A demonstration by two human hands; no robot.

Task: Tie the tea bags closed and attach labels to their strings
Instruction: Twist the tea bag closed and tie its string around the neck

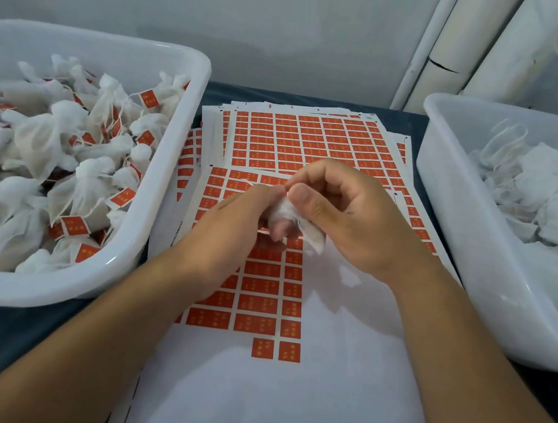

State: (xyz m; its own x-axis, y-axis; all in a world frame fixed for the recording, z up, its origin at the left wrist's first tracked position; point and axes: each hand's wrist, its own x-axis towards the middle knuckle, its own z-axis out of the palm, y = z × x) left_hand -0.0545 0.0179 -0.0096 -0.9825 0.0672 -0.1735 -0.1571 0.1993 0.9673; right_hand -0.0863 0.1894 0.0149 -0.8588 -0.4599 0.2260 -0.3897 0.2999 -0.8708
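A small white tea bag hangs between my hands above the label sheets. My right hand grips its top, thumb pressed against the gathered cloth. The curled fingers of my left hand pinch the same bag from the left; any string is too fine to make out. Under the hands lies a white sheet of red labels, its lower part peeled bare. More full label sheets are stacked behind it.
A white tub on the left is piled with tied tea bags carrying red labels. Another white tub on the right holds unlabelled white bags. White pipes stand against the wall at the back right. A dark cloth covers the table.
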